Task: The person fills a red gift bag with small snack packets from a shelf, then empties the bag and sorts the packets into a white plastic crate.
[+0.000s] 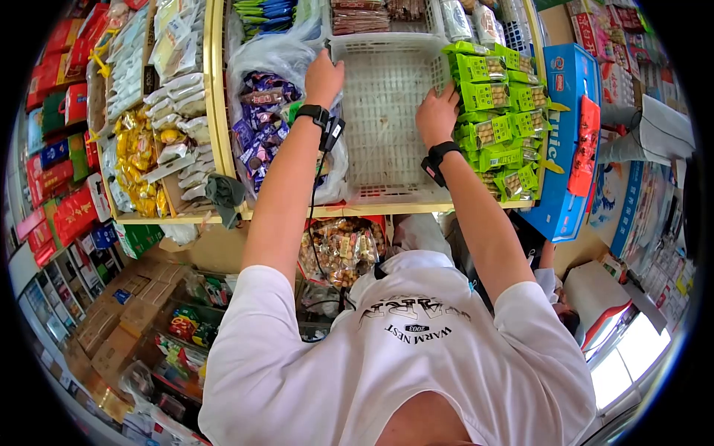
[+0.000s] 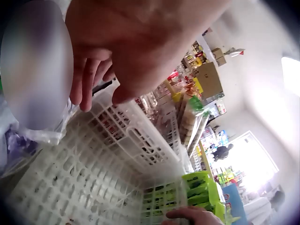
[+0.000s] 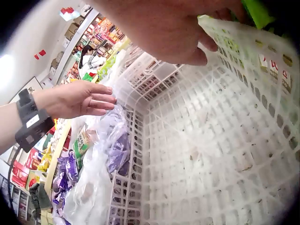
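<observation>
Between the snack bins sits a white lattice plastic basket point(image 1: 383, 126), with only small crumbs on its floor in the right wrist view. My left hand point(image 1: 325, 80) is over the basket's far left corner, beside a clear plastic bag point(image 3: 89, 187) of purple-wrapped snacks point(image 1: 260, 137). Its fingers point(image 3: 101, 98) look straight and loose, holding nothing. On the opposite side my right hand point(image 1: 437, 115) grips the basket's right rim point(image 3: 248, 51), fingertips showing on the inner side. Green snack packets point(image 1: 491, 111) lie just beyond that rim.
A yellow wooden edge point(image 1: 282, 212) runs along the front of the bins. Far bins hold brown packets point(image 1: 361, 18). At the right stands a blue carton point(image 1: 561, 141); at the left are yellow packets point(image 1: 137, 149). A bag of round snacks point(image 1: 342, 253) sits below the edge.
</observation>
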Tool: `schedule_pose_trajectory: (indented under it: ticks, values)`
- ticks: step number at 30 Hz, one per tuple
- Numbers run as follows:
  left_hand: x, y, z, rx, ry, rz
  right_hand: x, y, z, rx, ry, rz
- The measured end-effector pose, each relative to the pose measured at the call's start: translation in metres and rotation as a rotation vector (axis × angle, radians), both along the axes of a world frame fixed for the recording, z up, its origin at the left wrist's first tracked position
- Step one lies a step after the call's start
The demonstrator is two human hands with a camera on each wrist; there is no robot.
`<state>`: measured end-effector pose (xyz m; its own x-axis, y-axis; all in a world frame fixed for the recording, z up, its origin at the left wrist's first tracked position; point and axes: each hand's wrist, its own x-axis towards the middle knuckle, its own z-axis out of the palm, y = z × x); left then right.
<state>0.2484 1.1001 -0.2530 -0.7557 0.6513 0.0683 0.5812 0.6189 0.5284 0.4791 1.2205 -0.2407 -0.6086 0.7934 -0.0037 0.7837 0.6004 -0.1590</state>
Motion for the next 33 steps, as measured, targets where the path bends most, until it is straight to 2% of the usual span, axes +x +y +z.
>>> schedule_pose_trajectory:
  ticks: [2, 3, 6, 8, 10, 12, 14, 16, 17, 18, 20, 21, 24, 25, 26, 28, 29, 30, 32, 33]
  values:
    - [-0.005, 0.008, -0.010, -0.081, -0.066, 0.133, 0.003, 0.000, -0.007, 0.091, -0.104, 0.031]
    - [-0.008, 0.011, -0.015, -0.050, 0.018, 0.157, 0.002, -0.001, -0.006, 0.083, -0.107, 0.022]
    - [-0.015, 0.017, -0.004, -0.173, 0.021, 0.106, -0.004, -0.003, 0.006, 0.070, -0.219, 0.030]
    - [-0.017, 0.017, -0.004, -0.136, 0.053, 0.106, -0.007, -0.002, 0.009, 0.078, -0.209, 0.027]
    - [-0.020, 0.012, -0.003, -0.206, 0.045, -0.007, -0.002, -0.003, 0.007, -0.014, -0.231, 0.039]
    - [-0.011, 0.002, 0.001, -0.266, 0.053, -0.029, 0.008, -0.011, -0.001, 0.037, -0.117, 0.083]
    - [0.001, -0.019, 0.009, -0.018, 0.015, -0.097, 0.017, -0.029, -0.010, -0.027, -0.157, 0.099]
    - [0.015, -0.043, 0.044, -0.011, -0.074, -0.132, 0.021, -0.042, -0.014, -0.240, -0.216, 0.257]
    - [0.019, -0.059, 0.056, 0.055, -0.045, -0.189, 0.018, -0.045, -0.019, -0.461, -0.275, 0.244]
    - [0.022, -0.078, 0.067, 0.123, -0.014, -0.249, 0.016, -0.047, -0.027, -0.471, -0.272, 0.246]
    - [0.035, -0.137, 0.099, 0.036, -0.089, -0.131, 0.018, -0.054, -0.049, -0.749, -0.475, 0.268]
    - [0.035, -0.159, 0.103, 0.001, -0.203, -0.066, 0.022, -0.057, -0.062, -0.814, -0.520, 0.290]
    - [0.046, -0.216, 0.119, -0.067, -0.127, -0.010, 0.027, -0.068, -0.057, -0.840, -0.617, 0.323]
    - [0.046, -0.216, 0.119, -0.081, -0.156, 0.017, 0.028, -0.066, -0.056, -0.840, -0.637, 0.341]
    - [0.053, -0.240, 0.131, -0.093, -0.145, 0.049, 0.025, -0.081, -0.049, -0.842, -0.638, 0.379]
    - [0.057, -0.258, 0.127, -0.170, -0.037, 0.086, 0.032, -0.067, -0.051, -0.798, -0.646, 0.417]
    - [0.059, -0.283, 0.124, -0.251, 0.199, 0.084, 0.032, -0.048, -0.065, -1.111, -0.637, 0.617]
    - [0.059, -0.302, 0.123, -0.242, 0.203, 0.096, 0.037, -0.051, -0.052, -1.096, -0.640, 0.626]
    - [0.056, -0.326, 0.116, -0.347, 0.353, 0.337, 0.056, -0.056, -0.019, -1.059, -0.223, 0.544]
    - [0.054, -0.345, 0.106, -0.423, 0.323, 0.362, 0.068, -0.066, -0.019, -1.009, -0.096, 0.412]
